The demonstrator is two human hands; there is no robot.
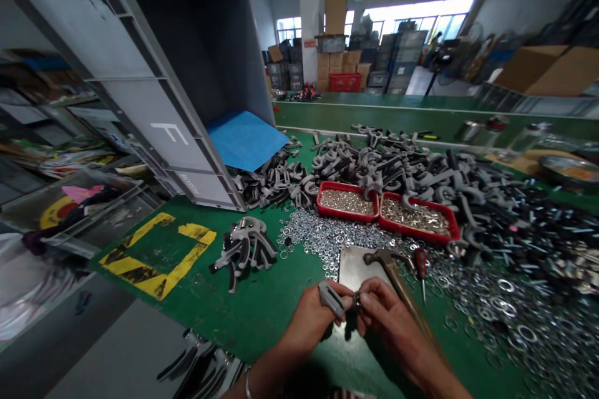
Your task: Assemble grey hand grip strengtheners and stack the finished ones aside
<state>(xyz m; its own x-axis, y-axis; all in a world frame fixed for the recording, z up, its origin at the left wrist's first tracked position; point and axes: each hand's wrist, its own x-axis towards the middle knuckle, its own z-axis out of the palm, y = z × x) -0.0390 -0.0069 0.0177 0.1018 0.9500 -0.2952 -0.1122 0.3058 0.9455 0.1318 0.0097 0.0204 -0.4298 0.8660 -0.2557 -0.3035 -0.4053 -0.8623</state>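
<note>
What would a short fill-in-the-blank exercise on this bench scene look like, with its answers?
The grey metal fitting sits in the person's ____ hand.
Beyond the right hand, a hammer lies beside a screwdriver with a ____ handle.
____ red trays hold small metal parts.
The tipped grey plastic crate has a ____ sheet at its mouth.

left; red; two; blue
</note>
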